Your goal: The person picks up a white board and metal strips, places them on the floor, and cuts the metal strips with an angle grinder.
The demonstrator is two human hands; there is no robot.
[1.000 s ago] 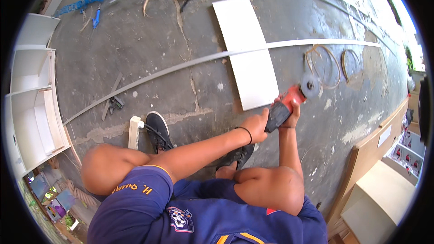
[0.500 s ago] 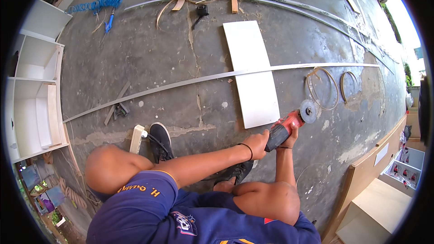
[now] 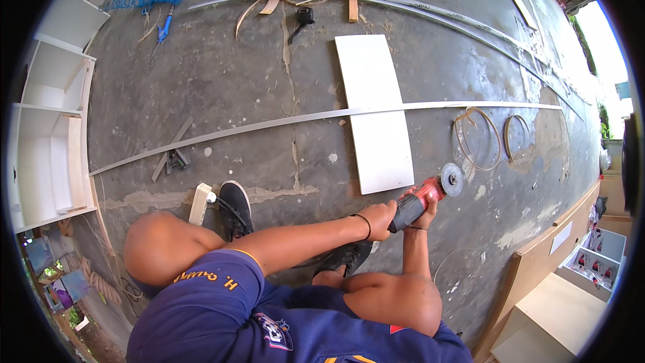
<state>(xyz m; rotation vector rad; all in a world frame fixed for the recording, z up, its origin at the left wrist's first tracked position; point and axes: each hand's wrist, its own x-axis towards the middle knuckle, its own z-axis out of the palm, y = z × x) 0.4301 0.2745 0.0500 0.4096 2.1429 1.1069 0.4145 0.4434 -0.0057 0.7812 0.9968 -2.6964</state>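
A red and black angle grinder [image 3: 411, 210] with a round disc [image 3: 452, 179] is held above the floor, its disc pointing up and to the right. My left hand [image 3: 378, 220] is closed around the rear end of its body. Nearer the disc, my right hand [image 3: 426, 212] wraps round the red front part, its fingers partly hidden by the tool. Just beyond the grinder lies a white board [image 3: 377, 151] on the floor. A long thin metal strip [image 3: 269, 124] rests across that board, apart from the disc.
A white power strip [image 3: 200, 203] lies by my left shoe. Coiled edging bands [image 3: 478, 140] are to the right. Further off are long metal strips [image 3: 437, 10], a black tape measure [image 3: 304, 16] and a blue coiled hose [image 3: 151, 0]. White cabinets [image 3: 50, 161] stand left.
The grinder and both hands have shifted slightly left and down in the picture, still gripped the same way. The view has also moved a little; the board and metal strip lie as before.
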